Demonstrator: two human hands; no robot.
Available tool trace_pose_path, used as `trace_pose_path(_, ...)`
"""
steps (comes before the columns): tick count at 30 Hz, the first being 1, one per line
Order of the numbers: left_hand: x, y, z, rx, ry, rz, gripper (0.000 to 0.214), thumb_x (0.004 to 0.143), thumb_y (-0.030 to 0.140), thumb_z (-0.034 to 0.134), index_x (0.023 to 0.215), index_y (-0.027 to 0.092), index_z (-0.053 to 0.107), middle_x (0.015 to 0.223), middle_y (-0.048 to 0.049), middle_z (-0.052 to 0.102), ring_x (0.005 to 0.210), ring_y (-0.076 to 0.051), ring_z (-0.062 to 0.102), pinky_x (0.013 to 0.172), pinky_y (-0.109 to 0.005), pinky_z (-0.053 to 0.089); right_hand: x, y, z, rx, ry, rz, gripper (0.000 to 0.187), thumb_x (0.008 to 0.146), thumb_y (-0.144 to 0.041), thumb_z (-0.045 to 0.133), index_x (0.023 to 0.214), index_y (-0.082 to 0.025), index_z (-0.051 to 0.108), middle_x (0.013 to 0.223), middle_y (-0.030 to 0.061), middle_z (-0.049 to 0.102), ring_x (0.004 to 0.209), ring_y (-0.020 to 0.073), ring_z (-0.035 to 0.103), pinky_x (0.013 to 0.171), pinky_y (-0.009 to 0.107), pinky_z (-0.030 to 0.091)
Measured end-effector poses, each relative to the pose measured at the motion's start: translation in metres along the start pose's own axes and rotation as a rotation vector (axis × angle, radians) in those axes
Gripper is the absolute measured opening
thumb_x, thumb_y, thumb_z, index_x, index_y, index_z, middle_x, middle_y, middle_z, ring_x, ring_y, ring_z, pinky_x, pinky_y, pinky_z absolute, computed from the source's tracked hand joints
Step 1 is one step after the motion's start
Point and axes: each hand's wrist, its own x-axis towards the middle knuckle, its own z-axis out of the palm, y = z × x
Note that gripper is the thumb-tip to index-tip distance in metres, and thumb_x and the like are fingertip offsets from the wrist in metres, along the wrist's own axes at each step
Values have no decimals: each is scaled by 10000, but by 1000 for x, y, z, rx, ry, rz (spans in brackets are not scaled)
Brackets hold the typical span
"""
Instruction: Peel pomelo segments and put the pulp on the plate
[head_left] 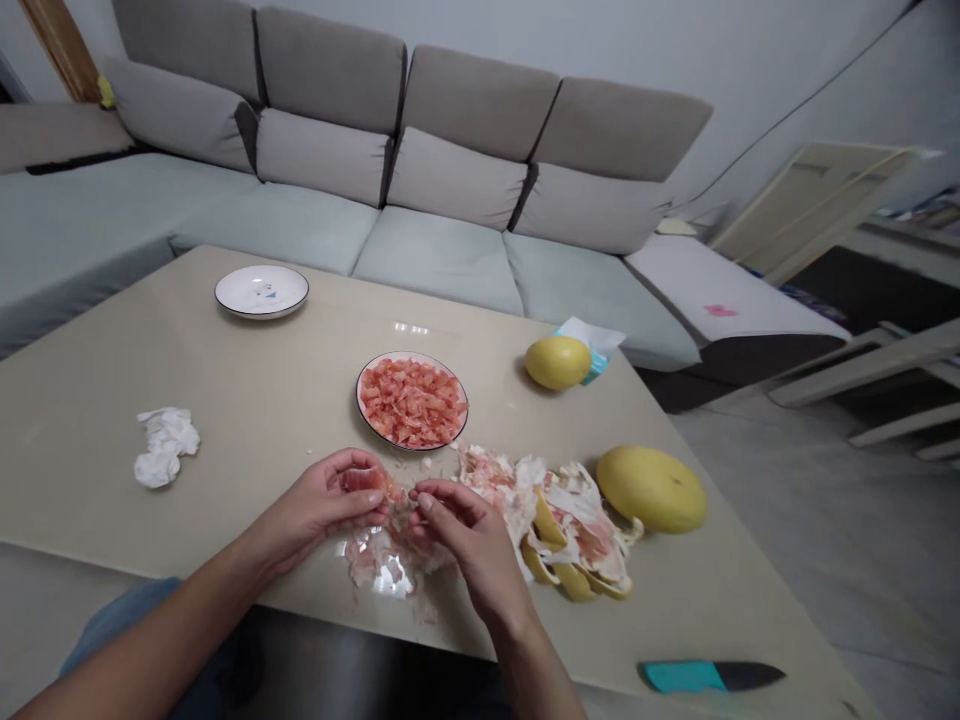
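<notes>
Above the near part of the table, my left hand (330, 505) is closed around a piece of pink pomelo flesh (365, 480). My right hand (480, 550) is beside it, thumb and fingertips pinched together close to the piece; whatever lies between them is too small to make out. Beneath both hands are thin, pinkish membrane scraps (371, 558). Just beyond them, a dark-rimmed plate (361, 412) carries a heap of loose pomelo pulp (412, 402). To the right of my right hand lies a pile of yellow peel (574, 580) and white pith.
A large pomelo (651, 488) and a smaller yellow fruit (558, 362) by a tissue pack (596, 362) stand right. A turquoise-handled knife (686, 675) lies near the front right. Left are crumpled tissue (166, 445) and a white plate (262, 290). A sofa (442, 260) stands behind.
</notes>
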Motion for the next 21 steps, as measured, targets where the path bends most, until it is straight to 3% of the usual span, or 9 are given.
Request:
trace_pose_path(4,1,0,-1,-70,35,-32,345,718,228,814,1010,196,632,934,-7,646,797,-125,685,846,-290,548,33,-20,-3,-380,122,-286,274,747,-390,722,909,-168,731,880,73,730,751,202,664,725,336,544)
trace_pose_path(8,4,1,-5,-59,32,6,254,745,284,795,910,171,638,905,-20,657,776,-114,664,817,-269,546,75,-50,-4,-644,162,-513,316,795,-254,615,1089,-174,699,1061,102,718,890,227,673,866,396,518)
trace_pose_path(11,4,1,-5,-13,47,57,268,755,347,777,897,171,634,900,-30,672,791,-124,652,824,-280,533,77,-60,-4,-756,222,-614,321,811,-211,569,1105,-184,694,1133,109,696,959,241,657,918,425,489)
trace_pose_path(13,2,1,-3,37,51,92,282,764,385,758,894,167,634,927,-47,681,822,-143,648,843,-302,523,61,-57,-2,-734,234,-628,269,849,-249,557,1067,-193,705,1097,106,701,937,236,656,873,401,509)
trace_pose_path(15,0,1,1,89,46,121,287,778,408,735,889,164,632,926,-52,679,841,-162,646,856,-327,516,37,-49,3,-657,150,-552,243,870,-311,580,1043,-198,708,1033,95,708,858,216,663,770,346,537)
trace_pose_path(18,-4,-1,5,187,15,168,272,816,409,691,917,166,624,872,-40,665,832,-178,640,829,-327,509,7,-33,12,-577,-14,-387,306,800,-362,700,1059,-200,695,978,74,701,736,182,655,662,297,536)
trace_pose_path(21,-5,-4,5,301,-28,231,242,851,389,654,940,166,622,858,-42,656,842,-183,622,794,-293,492,-4,-23,17,-542,-58,-350,272,765,-336,746,999,-204,702,913,49,691,702,164,638,642,277,515)
